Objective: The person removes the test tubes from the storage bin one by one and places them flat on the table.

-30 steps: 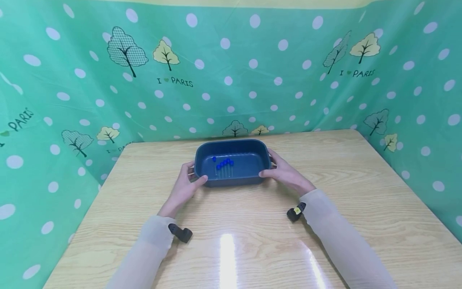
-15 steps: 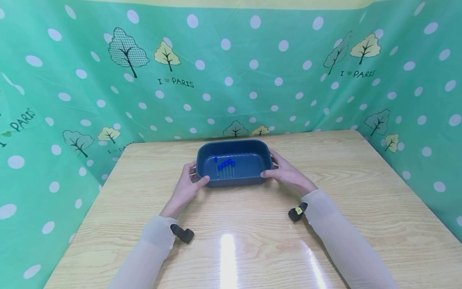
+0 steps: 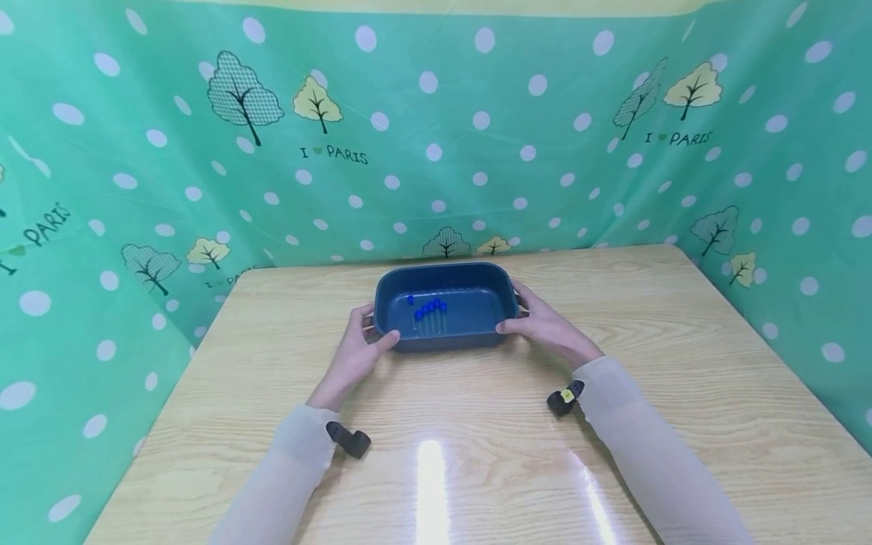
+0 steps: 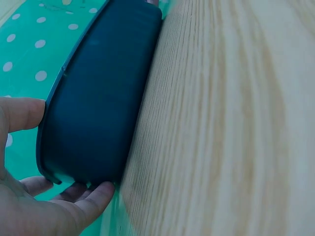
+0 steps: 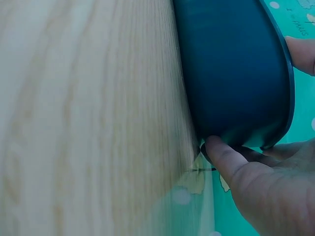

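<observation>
A dark blue oblong basin (image 3: 470, 312) sits toward the back of the wooden table, between both hands. Several small bright blue pieces (image 3: 431, 306) lie inside it, on the left part of its floor. At the basin's left end the left hand (image 3: 356, 354) grips it, thumb on the front rim and fingers around the side. Likewise the right hand (image 3: 545, 327) holds the right end, its thumb over the near rim. In the left wrist view the fingertips (image 4: 104, 191) touch low on the basin wall (image 4: 101, 93). The right wrist view shows fingers (image 5: 221, 155) under the basin's end (image 5: 236, 69).
The light wood table (image 3: 470, 424) spreads out in front of the basin. A green dotted curtain (image 3: 409, 136) hangs behind and at both sides. Small black cameras are strapped at the left wrist (image 3: 349, 439) and the right wrist (image 3: 565, 399).
The basin and both hands have shifted slightly to the right in the head view, along with a small shift of the whole scene. The grip looks the same.
</observation>
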### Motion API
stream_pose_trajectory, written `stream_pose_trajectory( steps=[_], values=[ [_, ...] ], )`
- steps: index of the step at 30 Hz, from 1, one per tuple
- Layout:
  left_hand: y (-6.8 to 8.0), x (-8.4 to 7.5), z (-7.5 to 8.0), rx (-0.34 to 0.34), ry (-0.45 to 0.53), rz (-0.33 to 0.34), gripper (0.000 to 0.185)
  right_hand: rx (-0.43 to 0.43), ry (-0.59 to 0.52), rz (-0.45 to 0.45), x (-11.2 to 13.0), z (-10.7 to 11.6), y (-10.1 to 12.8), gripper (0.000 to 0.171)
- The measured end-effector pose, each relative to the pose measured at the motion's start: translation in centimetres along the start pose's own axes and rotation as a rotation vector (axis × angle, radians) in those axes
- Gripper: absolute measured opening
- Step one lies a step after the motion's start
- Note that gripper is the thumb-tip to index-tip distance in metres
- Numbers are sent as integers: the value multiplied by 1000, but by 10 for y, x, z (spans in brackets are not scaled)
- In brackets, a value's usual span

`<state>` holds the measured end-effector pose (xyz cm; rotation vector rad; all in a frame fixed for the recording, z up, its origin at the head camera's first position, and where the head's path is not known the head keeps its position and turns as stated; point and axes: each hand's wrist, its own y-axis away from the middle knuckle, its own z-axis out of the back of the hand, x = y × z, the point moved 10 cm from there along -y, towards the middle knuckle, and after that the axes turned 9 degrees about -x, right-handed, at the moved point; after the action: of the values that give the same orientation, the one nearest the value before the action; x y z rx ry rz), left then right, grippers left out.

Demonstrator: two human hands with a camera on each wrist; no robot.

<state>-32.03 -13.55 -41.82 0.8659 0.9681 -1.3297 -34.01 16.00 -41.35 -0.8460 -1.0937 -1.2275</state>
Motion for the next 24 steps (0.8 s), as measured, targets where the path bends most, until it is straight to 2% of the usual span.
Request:
stream_pose_trajectory(
  steps=[24],
  values=[
    [0, -3, -5, -4, 6, -4, 73, -1, 21, 23, -2, 6, 1, 99]
  ],
)
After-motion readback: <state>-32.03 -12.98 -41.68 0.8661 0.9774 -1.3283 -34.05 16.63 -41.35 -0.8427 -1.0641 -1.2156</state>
